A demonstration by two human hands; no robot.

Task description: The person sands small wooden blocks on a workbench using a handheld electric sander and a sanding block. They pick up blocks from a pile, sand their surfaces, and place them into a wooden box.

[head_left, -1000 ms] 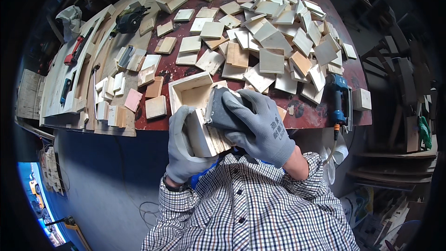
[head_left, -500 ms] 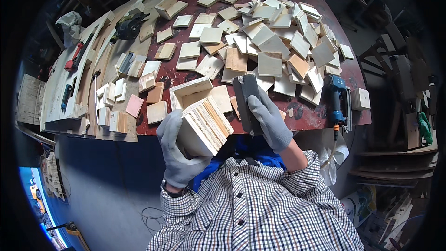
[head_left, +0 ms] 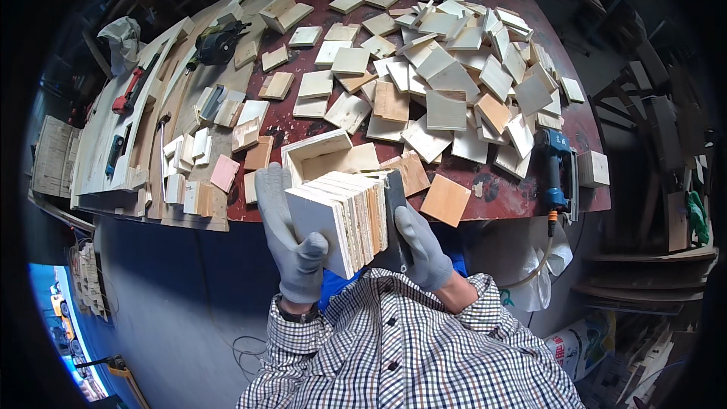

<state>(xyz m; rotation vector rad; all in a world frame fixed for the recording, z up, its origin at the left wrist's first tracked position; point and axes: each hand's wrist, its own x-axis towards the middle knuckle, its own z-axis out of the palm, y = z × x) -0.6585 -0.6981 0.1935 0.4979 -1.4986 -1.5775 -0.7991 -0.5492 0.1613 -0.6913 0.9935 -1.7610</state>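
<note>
I see the stack of wooden squares (head_left: 337,220) now pressed between both gloved hands, where a second ago the right hand (head_left: 420,246) lay over its top. Left hand (head_left: 291,246) clenches the near face; right fingers grasp a dark block (head_left: 394,216) against the far side. The open wooden box (head_left: 322,155) sits just beyond my fingertips.

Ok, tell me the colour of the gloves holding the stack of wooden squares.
Grey gloves, seen best in the head view.
</note>
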